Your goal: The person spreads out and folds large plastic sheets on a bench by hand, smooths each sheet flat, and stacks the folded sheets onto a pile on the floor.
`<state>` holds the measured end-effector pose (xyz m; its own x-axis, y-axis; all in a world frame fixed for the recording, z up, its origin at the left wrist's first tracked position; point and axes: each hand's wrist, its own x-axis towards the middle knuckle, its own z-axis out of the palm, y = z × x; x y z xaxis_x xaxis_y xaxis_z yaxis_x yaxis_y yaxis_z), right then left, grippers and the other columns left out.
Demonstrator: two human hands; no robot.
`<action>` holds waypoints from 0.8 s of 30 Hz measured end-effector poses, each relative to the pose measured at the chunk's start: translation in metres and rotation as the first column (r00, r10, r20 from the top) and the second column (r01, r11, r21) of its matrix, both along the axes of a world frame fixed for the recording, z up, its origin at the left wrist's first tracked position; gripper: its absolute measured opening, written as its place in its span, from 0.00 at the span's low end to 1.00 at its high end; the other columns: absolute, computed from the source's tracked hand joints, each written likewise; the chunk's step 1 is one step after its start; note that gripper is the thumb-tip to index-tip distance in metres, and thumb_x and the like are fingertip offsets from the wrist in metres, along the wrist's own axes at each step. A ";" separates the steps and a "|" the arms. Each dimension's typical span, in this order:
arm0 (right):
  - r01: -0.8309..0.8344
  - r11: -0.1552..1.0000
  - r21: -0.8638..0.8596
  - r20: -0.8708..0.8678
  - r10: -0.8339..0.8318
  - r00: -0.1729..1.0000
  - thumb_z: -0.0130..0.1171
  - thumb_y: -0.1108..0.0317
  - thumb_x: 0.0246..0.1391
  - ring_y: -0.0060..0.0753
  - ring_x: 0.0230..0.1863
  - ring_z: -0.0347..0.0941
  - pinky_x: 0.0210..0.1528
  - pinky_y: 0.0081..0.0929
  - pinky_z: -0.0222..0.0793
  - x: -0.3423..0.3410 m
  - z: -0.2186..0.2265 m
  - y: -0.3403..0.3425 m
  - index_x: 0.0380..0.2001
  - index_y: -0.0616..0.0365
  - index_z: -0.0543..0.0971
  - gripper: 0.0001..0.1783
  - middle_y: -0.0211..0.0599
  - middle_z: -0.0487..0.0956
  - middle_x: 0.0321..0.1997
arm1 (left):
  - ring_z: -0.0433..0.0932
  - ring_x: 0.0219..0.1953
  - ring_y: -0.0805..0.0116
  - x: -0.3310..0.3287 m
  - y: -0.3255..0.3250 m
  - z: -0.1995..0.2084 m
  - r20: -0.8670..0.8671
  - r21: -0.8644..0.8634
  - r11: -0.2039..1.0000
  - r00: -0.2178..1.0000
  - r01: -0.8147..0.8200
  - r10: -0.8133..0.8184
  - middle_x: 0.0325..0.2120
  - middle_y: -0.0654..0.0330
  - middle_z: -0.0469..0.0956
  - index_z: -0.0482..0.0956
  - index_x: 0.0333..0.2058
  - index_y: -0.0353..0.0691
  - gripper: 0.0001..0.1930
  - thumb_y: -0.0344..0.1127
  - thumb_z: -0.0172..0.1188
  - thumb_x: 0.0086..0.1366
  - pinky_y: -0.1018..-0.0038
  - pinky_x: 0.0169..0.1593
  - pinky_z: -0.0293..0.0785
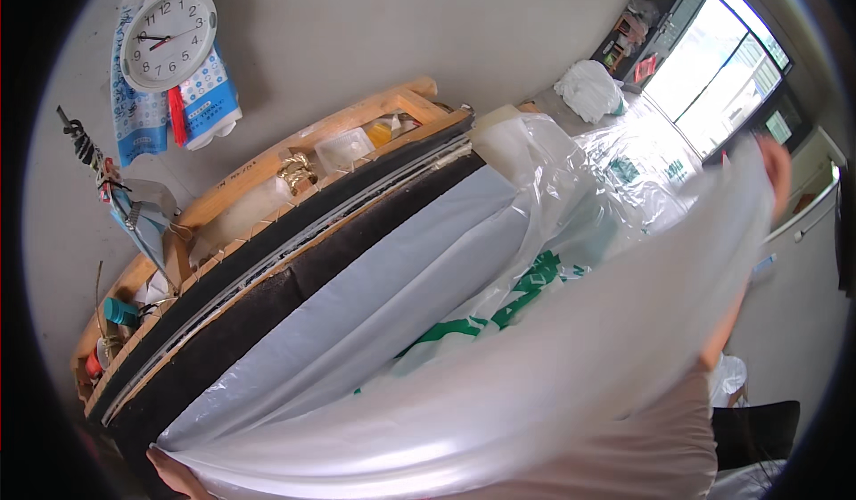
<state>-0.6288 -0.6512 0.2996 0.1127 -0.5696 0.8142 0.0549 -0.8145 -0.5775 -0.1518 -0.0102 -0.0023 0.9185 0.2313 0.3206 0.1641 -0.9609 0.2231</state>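
A thin whitish sheet (499, 411) stretches across the front of the work surface, raised and smeared by motion on its right side. My left hand (174, 475), at the lower left, is closed on the sheet's near left corner. High on the right, my right hand (777, 172) grips the sheet's other end and is blurred. Under the sheet lie a smooth pale grey-blue sheet (374, 277) and clear plastic film with green print (526, 286). A dark strip (267, 295) of the work surface shows along their far edge.
Behind the surface runs a wooden rack (250, 174) holding a white tray (346, 148), gold cord (297, 172) and a teal-capped container (121, 311). A round clock (169, 38) hangs on the wall. A white bundle (590, 90) lies near the bright glass door (713, 63).
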 end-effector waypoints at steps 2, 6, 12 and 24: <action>0.219 0.955 -0.202 -0.712 -0.296 0.637 0.49 0.80 0.39 0.29 0.41 0.73 0.45 0.32 0.68 -0.009 0.038 -0.135 0.37 0.60 0.73 0.17 0.38 0.76 0.33 | 0.73 0.39 0.43 0.021 0.054 -0.030 0.020 -0.002 1.000 1.000 0.015 -0.015 0.39 0.45 0.74 0.69 0.45 0.43 0.21 0.48 0.32 0.67 0.56 0.39 0.68; 0.582 0.281 -0.763 -0.079 -0.934 0.348 0.59 0.67 0.41 0.45 0.39 0.68 0.39 0.41 0.63 0.077 0.015 -0.147 0.31 0.55 0.73 0.11 0.39 0.72 0.33 | 0.73 0.42 0.45 0.025 0.038 -0.033 -0.008 0.052 0.998 0.999 -0.038 0.039 0.41 0.45 0.74 0.67 0.47 0.41 0.21 0.48 0.32 0.67 0.57 0.41 0.69; -0.239 0.850 -0.470 -0.860 -0.381 0.338 0.57 0.48 0.42 0.35 0.49 0.66 0.57 0.49 0.51 0.111 -0.196 -0.021 0.36 0.52 0.74 0.22 0.35 0.72 0.43 | 0.76 0.33 0.55 0.004 0.018 -0.010 0.057 -0.031 0.998 0.997 -0.053 0.054 0.33 0.50 0.76 0.71 0.40 0.38 0.15 0.41 0.42 0.64 0.63 0.35 0.71; -0.089 0.993 -0.082 -0.891 -0.033 0.452 0.53 0.61 0.48 0.46 0.56 0.60 0.60 0.42 0.50 0.146 -0.232 -0.040 0.49 0.60 0.67 0.25 0.44 0.66 0.55 | 0.72 0.41 0.63 -0.015 -0.025 0.014 -0.233 0.532 0.846 0.956 -0.028 0.178 0.39 0.55 0.72 0.72 0.38 0.38 0.12 0.28 0.39 0.63 0.74 0.42 0.68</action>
